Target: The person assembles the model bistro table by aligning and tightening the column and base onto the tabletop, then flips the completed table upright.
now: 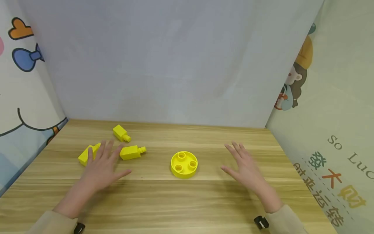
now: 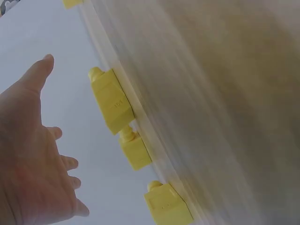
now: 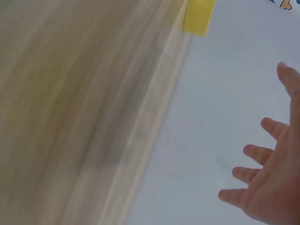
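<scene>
My left hand (image 1: 102, 167) hovers over the left of the table with fingers spread and holds nothing. Its fingertips overlap a yellow bottle-shaped block with a round knob (image 1: 85, 157) in the head view. A second such block (image 1: 130, 152) lies just right of those fingertips, and a third (image 1: 120, 132) lies farther back. All three also show beyond the hand in the left wrist view. My right hand (image 1: 243, 167) is spread above the table on the right, also holding nothing. Between the hands sits a round yellow dish-like base (image 1: 184, 173) with three raised ring sockets, nearer the right hand.
The wood-grain table (image 1: 175, 208) meets a pale grey cloth backdrop (image 1: 163, 71) at its far edge. Printed cloth panels stand at the left (image 1: 17, 97) and right (image 1: 330, 107) sides.
</scene>
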The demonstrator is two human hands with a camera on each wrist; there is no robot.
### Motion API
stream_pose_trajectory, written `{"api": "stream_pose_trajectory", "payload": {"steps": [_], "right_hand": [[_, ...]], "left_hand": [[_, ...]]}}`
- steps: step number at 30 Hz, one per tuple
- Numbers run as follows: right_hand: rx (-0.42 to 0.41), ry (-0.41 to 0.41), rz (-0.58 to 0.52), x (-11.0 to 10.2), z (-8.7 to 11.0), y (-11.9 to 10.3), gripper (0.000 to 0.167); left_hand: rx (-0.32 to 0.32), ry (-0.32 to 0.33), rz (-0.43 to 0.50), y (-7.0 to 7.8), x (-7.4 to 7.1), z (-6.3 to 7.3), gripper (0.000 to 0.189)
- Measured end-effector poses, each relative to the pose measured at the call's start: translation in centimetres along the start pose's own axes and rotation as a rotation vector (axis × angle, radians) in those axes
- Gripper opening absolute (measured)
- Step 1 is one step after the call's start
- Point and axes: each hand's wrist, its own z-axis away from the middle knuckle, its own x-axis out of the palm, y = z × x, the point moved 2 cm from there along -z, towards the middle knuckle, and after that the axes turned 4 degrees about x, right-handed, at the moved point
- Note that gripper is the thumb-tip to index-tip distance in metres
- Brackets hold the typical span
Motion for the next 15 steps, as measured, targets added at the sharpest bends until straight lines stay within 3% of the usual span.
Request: {"api": "stream_pose_trajectory", "payload": {"steps": [3, 9, 15], "right_hand": [[-0.023, -0.039, -0.124, 0.9, -1.4, -0.8, 0.083], [-0.071, -0.155, -0.324, 3.5, -3.8, -2.1, 0.094], [-0.132, -0.316, -0.517, 5.6, -5.8, -2.8, 0.104]], "left_hand": [[0.033, 0.024, 0.026, 0.0, 0.1, -1.1, 0.099], [0.082, 0.009, 0.089, -0.4, 0.5, -3.5, 0.104], [0.086, -0.024, 0.224, -1.2, 1.0, -4.8, 0.102]]}}
